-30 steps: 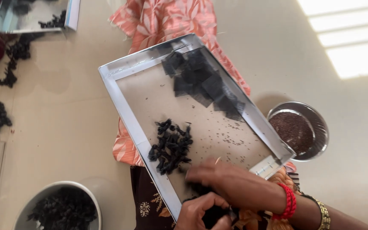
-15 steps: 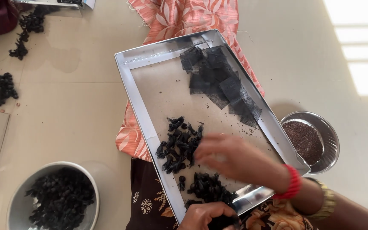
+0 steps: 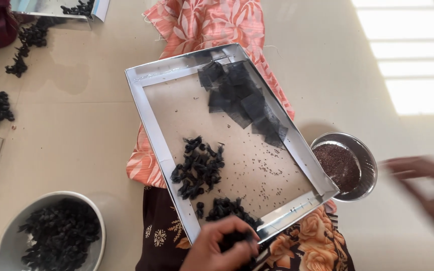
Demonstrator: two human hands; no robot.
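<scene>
At the lower edge of the shallow rectangular silver tray [image 3: 152, 125], the left hand [image 3: 222, 248] pinches closed on small black dried pods [image 3: 227, 211], touching the pile. The right hand [image 3: 428, 188], blurred, is well apart, past the round steel bowl of brown seeds [image 3: 341, 165]; its grip I cannot tell.

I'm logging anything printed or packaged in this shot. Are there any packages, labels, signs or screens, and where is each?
None: no package, label, sign or screen shows.
Shallow tray: on the lap, rectangular, silver rim, beige floor, unmarked.
Steel bowl: right of the tray, round, holding dark brown grains.
Grey bowl: lower left, round, full of black pieces.
Second tray: top left edge, silver, mostly cut off.
</scene>
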